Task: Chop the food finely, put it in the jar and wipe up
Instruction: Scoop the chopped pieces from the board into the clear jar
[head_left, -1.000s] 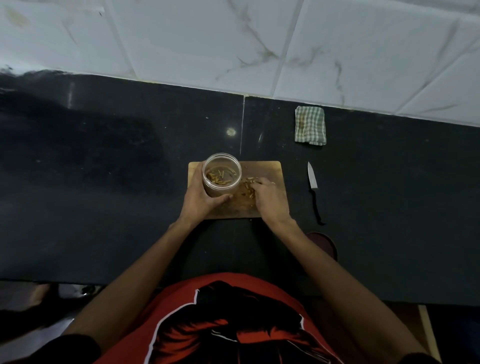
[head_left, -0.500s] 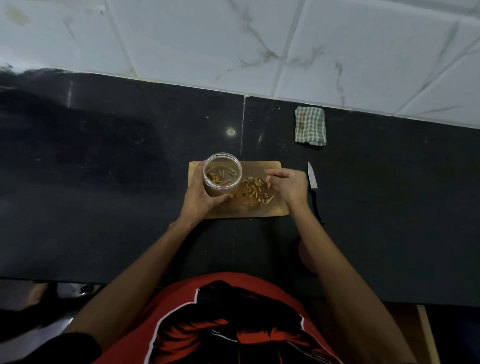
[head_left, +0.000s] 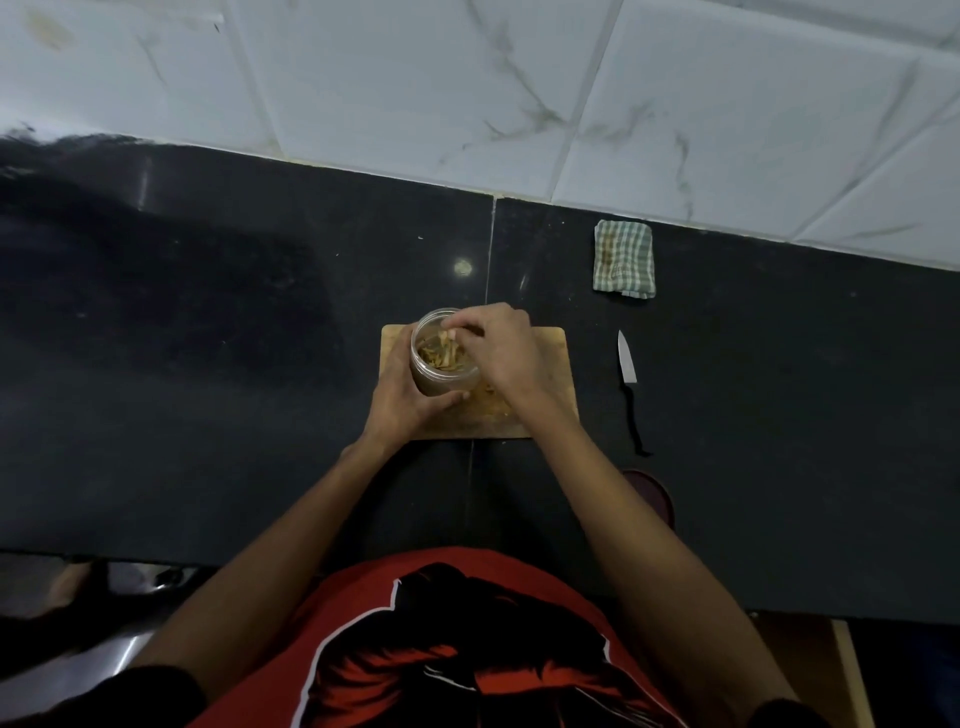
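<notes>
Head view: jar (head_left: 444, 366) (label-free) in hands (head_left: 402, 400)

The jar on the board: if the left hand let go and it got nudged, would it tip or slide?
The jar looks squat and wide, standing upright on the wooden board, so it would probably slide rather than tip. It seems clear plastic holding only a little chopped food, so likely light and easily shoved. That may be why the left hand grips it.

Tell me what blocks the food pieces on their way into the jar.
Nothing visible: the jar has no lid on, and the right hand holds pieces over its mouth. The left hand grips its side.
</notes>
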